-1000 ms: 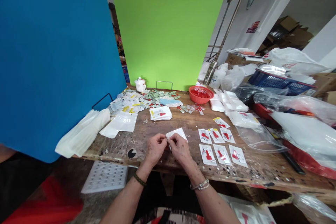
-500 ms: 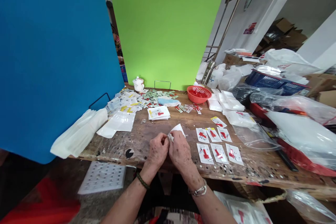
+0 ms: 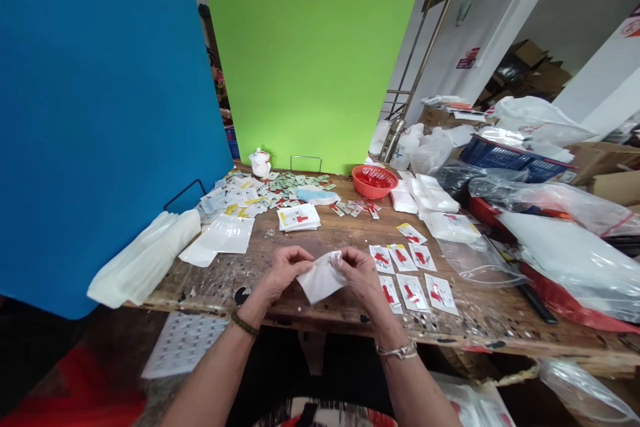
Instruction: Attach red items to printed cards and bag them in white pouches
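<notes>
A small white plastic bag [image 3: 321, 281] is stretched between my two hands above the front of the table. My left hand [image 3: 286, 269] pinches its upper left edge between thumb and finger. At the upper right corner, my right hand [image 3: 361, 273] grips the same bag, its fingers curled. To the right lie several small white packets with red pieces [image 3: 411, 292], set out in rows. A stack of printed cards [image 3: 299, 217] with a red mark lies beyond my hands.
Loose cards and packets [image 3: 235, 195] heap at the back left, beside a white lidded cup [image 3: 261, 163]. A red basket [image 3: 375, 181] stands at the back. White bags [image 3: 145, 257] lie left; plastic-covered trays [image 3: 575, 273] crowd the right. Blue [image 3: 100, 113] and green panels [image 3: 310, 73] rise behind.
My hands were close together on the folded white bag. They have moved apart, and the bag is now spread flat between them. The view has shifted slightly.
</notes>
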`<state>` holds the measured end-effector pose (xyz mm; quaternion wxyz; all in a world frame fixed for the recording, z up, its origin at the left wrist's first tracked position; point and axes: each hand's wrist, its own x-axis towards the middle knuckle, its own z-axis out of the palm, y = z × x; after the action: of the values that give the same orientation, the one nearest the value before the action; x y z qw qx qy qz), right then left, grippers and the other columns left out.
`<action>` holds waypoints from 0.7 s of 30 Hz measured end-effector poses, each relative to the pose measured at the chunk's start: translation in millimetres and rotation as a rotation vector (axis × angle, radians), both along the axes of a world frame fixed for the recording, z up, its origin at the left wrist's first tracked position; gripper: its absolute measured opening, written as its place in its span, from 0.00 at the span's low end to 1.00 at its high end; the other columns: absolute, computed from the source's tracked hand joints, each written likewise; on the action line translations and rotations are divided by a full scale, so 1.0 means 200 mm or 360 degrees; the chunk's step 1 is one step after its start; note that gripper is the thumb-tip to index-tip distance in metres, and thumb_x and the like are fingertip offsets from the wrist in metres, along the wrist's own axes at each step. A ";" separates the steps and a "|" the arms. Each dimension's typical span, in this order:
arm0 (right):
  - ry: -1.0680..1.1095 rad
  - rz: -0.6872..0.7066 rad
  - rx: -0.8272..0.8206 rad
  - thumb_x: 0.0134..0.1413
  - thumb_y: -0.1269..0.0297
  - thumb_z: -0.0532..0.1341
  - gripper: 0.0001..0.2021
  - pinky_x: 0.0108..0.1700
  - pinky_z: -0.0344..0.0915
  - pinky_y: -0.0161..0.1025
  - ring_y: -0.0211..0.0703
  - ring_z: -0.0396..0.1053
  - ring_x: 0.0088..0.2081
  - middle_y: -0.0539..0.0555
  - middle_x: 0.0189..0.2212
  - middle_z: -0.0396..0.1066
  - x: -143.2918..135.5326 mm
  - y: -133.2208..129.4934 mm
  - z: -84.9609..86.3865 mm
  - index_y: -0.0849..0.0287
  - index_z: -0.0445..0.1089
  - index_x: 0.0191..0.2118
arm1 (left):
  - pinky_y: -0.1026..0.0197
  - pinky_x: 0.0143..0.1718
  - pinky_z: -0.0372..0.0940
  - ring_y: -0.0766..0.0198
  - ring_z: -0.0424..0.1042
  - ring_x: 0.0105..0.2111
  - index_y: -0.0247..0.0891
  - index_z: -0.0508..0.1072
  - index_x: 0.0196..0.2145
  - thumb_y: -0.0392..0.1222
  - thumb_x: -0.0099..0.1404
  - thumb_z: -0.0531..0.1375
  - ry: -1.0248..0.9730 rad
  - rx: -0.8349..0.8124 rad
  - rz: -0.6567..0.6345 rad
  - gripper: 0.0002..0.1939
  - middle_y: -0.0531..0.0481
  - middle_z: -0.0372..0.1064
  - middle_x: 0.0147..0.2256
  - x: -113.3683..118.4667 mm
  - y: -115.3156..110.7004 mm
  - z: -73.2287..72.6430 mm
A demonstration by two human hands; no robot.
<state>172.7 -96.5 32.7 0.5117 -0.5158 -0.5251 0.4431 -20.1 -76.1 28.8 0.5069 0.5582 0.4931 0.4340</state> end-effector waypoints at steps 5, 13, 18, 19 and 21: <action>-0.0054 -0.0266 0.0034 0.40 0.54 0.63 0.11 0.26 0.58 0.35 0.38 0.58 0.24 0.49 0.20 0.65 0.11 0.02 0.00 0.58 0.67 0.24 | 0.67 0.25 0.63 0.69 0.67 0.24 0.36 0.76 0.34 0.45 0.47 0.66 -0.0049 0.0143 0.0431 0.16 0.52 0.71 0.27 -0.06 0.00 0.01; 0.0317 -0.0034 -0.0153 0.36 0.54 0.67 0.13 0.24 0.56 0.34 0.35 0.58 0.21 0.47 0.20 0.65 0.01 0.00 0.03 0.57 0.67 0.24 | 0.63 0.27 0.66 0.64 0.71 0.28 0.35 0.74 0.44 0.57 0.52 0.64 -0.0552 -0.0312 -0.0159 0.27 0.45 0.74 0.34 0.08 -0.14 0.10; 0.0184 0.0031 -0.0025 0.39 0.58 0.65 0.09 0.25 0.57 0.33 0.36 0.59 0.23 0.48 0.20 0.66 0.00 -0.01 0.01 0.58 0.69 0.24 | 0.69 0.19 0.54 0.71 0.61 0.19 0.34 0.74 0.24 0.46 0.44 0.69 -0.0098 -0.0047 0.0179 0.13 0.56 0.66 0.18 0.06 -0.14 0.05; 0.0127 0.0019 0.0028 0.40 0.60 0.64 0.07 0.26 0.57 0.33 0.37 0.60 0.24 0.48 0.21 0.66 0.00 -0.01 0.01 0.58 0.69 0.24 | 0.69 0.18 0.53 0.72 0.59 0.18 0.34 0.72 0.21 0.45 0.43 0.69 -0.0099 -0.0058 0.0196 0.13 0.57 0.64 0.17 0.05 -0.13 0.05; 0.0053 -0.0021 0.0070 0.41 0.61 0.64 0.06 0.26 0.57 0.33 0.37 0.61 0.25 0.48 0.21 0.67 0.00 0.00 0.00 0.58 0.71 0.26 | 0.69 0.17 0.52 0.73 0.59 0.16 0.34 0.71 0.21 0.45 0.42 0.69 -0.0214 -0.0118 0.0186 0.14 0.58 0.64 0.16 0.04 -0.11 0.05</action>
<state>172.2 -97.5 32.9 0.5346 -0.5004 -0.5227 0.4366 -11.7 -97.5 38.7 0.5329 0.4791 0.5054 0.4807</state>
